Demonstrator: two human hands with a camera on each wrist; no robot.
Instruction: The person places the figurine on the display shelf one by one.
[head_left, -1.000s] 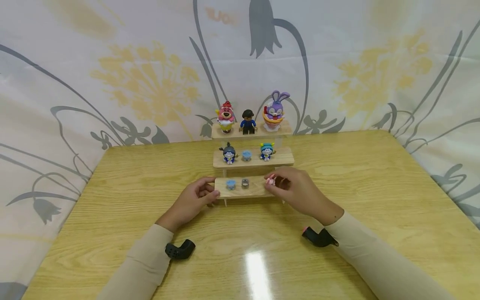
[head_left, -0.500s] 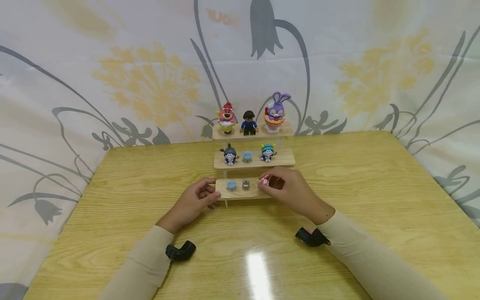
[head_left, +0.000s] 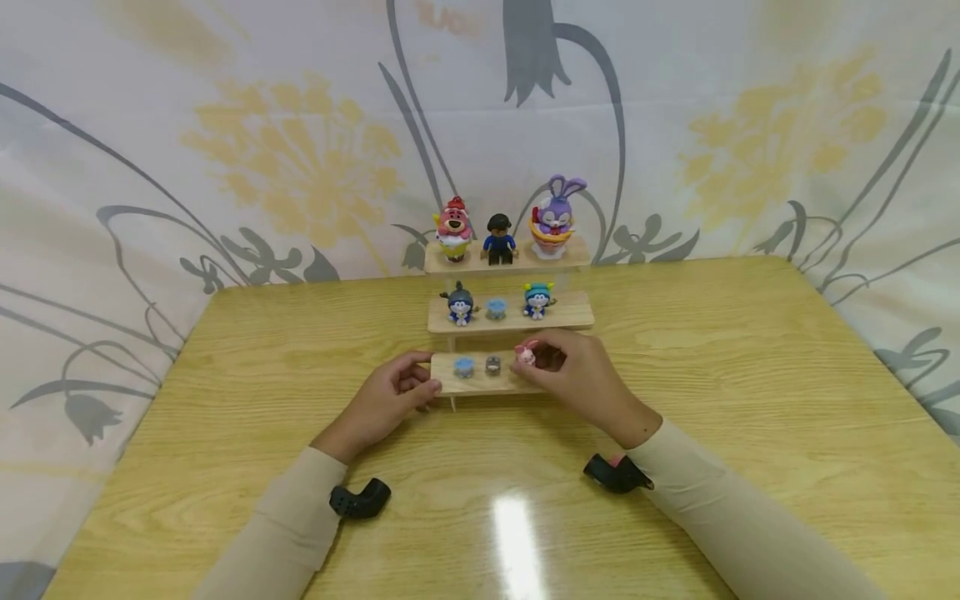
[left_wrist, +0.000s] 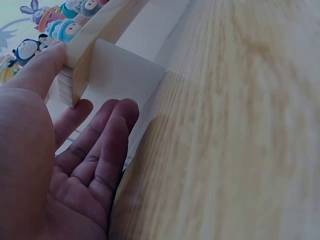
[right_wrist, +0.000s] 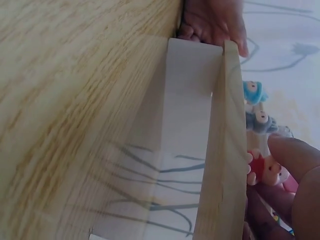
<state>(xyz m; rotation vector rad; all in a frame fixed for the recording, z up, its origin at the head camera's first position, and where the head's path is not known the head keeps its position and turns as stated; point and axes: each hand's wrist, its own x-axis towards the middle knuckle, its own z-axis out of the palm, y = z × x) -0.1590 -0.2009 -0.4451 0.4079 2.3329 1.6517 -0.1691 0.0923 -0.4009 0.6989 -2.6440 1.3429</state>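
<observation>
In the head view a wooden three-step display stand is at the middle of the table. My left hand grips the left end of its lowest board; in the left wrist view the thumb lies on top and a finger is under the edge. With thumb and fingers my right hand pinches a small pink figurine over the right part of that board. The right wrist view shows this figurine with a red body, at the board's surface. Left of it stand a grey figurine and a light-blue figurine.
The middle board bears two dark-blue figurines and a small light-blue figurine. On the top board stand a pink bear, a toy person and a purple rabbit. A patterned cloth hangs behind.
My right hand has moved left along the lowest board with the pink figurine, nearer to the grey one. The left hand has stayed at the board's left end.
</observation>
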